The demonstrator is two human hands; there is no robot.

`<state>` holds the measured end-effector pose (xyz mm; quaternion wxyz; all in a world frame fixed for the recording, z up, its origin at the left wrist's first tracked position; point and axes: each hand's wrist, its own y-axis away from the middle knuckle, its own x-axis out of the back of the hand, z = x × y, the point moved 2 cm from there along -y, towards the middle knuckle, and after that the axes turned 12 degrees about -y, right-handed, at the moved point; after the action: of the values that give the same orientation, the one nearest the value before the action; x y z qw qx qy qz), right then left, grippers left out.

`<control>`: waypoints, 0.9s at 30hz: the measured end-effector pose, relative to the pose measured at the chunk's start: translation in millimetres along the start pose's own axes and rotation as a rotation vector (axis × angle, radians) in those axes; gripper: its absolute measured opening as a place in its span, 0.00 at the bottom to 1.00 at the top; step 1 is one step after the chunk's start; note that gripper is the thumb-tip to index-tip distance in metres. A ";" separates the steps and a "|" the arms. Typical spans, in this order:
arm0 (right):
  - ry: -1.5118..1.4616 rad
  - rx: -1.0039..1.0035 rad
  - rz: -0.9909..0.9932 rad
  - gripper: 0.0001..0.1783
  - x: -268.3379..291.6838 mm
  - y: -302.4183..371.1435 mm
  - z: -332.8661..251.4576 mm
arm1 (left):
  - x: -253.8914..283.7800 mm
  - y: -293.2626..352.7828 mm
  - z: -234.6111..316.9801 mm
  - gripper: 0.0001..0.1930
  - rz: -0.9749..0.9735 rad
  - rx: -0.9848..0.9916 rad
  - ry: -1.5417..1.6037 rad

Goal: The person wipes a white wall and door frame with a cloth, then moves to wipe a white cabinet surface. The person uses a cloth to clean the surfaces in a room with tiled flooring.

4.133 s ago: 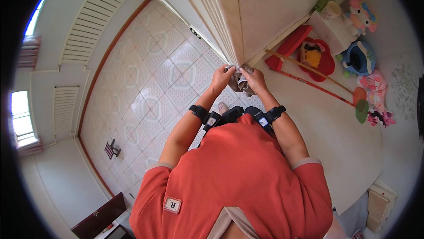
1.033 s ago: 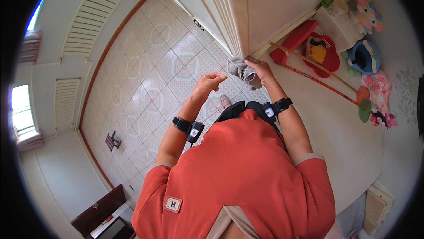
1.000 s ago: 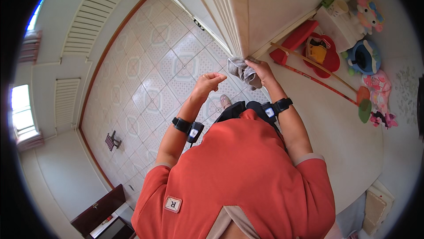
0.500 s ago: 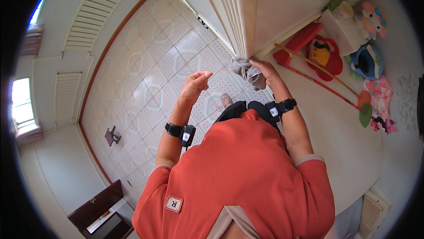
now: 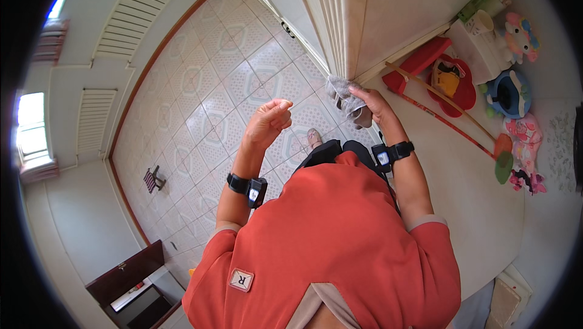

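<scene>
A crumpled grey cloth (image 5: 350, 103) is in my right hand (image 5: 378, 106), its upper end pressed against the lower part of the cream door frame (image 5: 341, 31). The thumb lies over the cloth, and the other fingers are partly hidden by it. My left hand (image 5: 268, 123) hangs in the air over the tiled floor (image 5: 200, 80), apart from the frame. Its fingers are curled in with the thumb against them, and nothing shows in them. Each wrist wears a black strap with a small device.
Along the right wall are a red basin (image 5: 455, 89), a blue potty-like seat (image 5: 509, 93), a plush toy (image 5: 521, 37) and a long wooden stick (image 5: 449, 104). A small folding stool (image 5: 154, 179) stands on the floor at the left. A dark wooden cabinet (image 5: 130, 271) is at lower left.
My right hand and the cloth have shifted slightly down along the door frame. The whole view has swung a little; my left hand stays curled in nearly the same place.
</scene>
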<state>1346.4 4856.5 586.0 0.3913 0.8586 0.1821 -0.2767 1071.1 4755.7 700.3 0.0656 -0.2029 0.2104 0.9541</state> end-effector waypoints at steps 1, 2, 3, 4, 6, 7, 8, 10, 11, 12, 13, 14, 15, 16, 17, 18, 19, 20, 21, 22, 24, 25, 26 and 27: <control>-0.006 0.010 -0.017 0.21 -1.2 0.9 1.3 | -2.0 0.6 0.5 0.08 -0.003 0.006 0.005; -0.012 0.021 -0.034 0.21 -2.1 1.9 1.8 | -3.8 1.1 1.0 0.08 -0.006 0.012 0.010; -0.023 -0.010 -0.037 0.21 -2.2 3.5 2.3 | -6.3 1.8 1.6 0.08 -0.010 0.019 0.016; -0.036 -0.041 -0.040 0.21 -2.2 5.4 2.3 | -9.3 2.8 2.7 0.08 0.012 0.037 -0.001; -0.119 -0.071 -0.051 0.22 -5.2 9.2 3.0 | -16.5 4.0 5.1 0.08 0.055 0.076 -0.032; -0.190 -0.070 -0.059 0.22 -10.1 9.6 5.0 | -18.1 3.1 4.3 0.08 0.082 0.083 -0.093; -0.261 -0.068 -0.067 0.22 -14.9 10.5 6.5 | -19.6 2.0 3.4 0.08 0.108 0.089 -0.155; -0.279 -0.109 -0.062 0.22 -25.5 18.0 5.4 | -25.1 0.0 1.0 0.08 0.168 0.096 -0.302; -0.304 -0.120 -0.058 0.22 -31.4 21.6 5.1 | -29.6 -0.7 0.4 0.08 0.201 0.097 -0.389; -0.331 -0.130 -0.055 0.22 -33.8 23.8 5.0 | -34.7 -2.0 0.7 0.08 0.233 0.098 -0.477; -0.361 -0.133 -0.049 0.21 -31.3 21.2 7.6 | -41.2 -3.8 1.6 0.08 0.225 0.105 -0.525; -0.369 -0.128 -0.041 0.21 -31.2 22.0 8.0 | -48.1 -5.7 2.7 0.08 0.218 0.111 -0.574; -0.376 -0.125 -0.033 0.21 -33.3 23.6 8.4 | -52.8 -7.1 2.4 0.09 0.211 0.117 -0.621; -0.383 -0.121 -0.025 0.21 -34.8 24.5 8.7 | -54.2 -9.5 -0.5 0.09 0.198 0.110 -0.640; -0.384 -0.112 -0.015 0.21 -33.1 21.1 11.1 | -54.1 -12.6 -4.4 0.08 0.184 0.103 -0.658; -0.377 -0.111 -0.013 0.21 -33.2 20.6 11.5 | -56.0 -14.8 -6.7 0.08 0.170 0.096 -0.676; -0.369 -0.111 -0.012 0.21 -33.3 20.2 11.7 | -59.3 -15.3 -7.3 0.09 0.177 0.091 -0.720; -0.362 -0.110 -0.010 0.21 -33.5 20.2 11.9 | -61.9 -16.7 -8.8 0.09 0.173 0.093 -0.731; -0.367 -0.113 -0.007 0.21 -34.6 20.8 11.8 | -64.0 -17.9 -9.9 0.09 0.171 0.094 -0.742; -0.371 -0.115 -0.003 0.21 -36.1 22.2 11.3 | -66.0 -18.9 -10.8 0.09 0.169 0.095 -0.753; -0.376 -0.113 0.000 0.21 -37.5 23.4 10.6 | -71.3 -20.1 -9.9 0.09 0.162 0.078 -0.739; -0.376 -0.108 0.000 0.20 -37.7 23.7 10.3 | -73.4 -20.5 -9.1 0.09 0.158 0.070 -0.732; -0.376 -0.103 0.000 0.20 -37.7 23.8 10.0 | -74.7 -21.0 -8.5 0.09 0.155 0.074 -0.739; -0.378 -0.098 -0.006 0.20 -36.5 22.3 10.9 | -75.9 -21.5 -7.7 0.09 0.150 0.079 -0.746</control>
<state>1326.1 4830.5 615.4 0.4592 0.7707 0.1209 -0.4249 1147.4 4768.8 717.3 0.0752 0.1770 0.2230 0.9557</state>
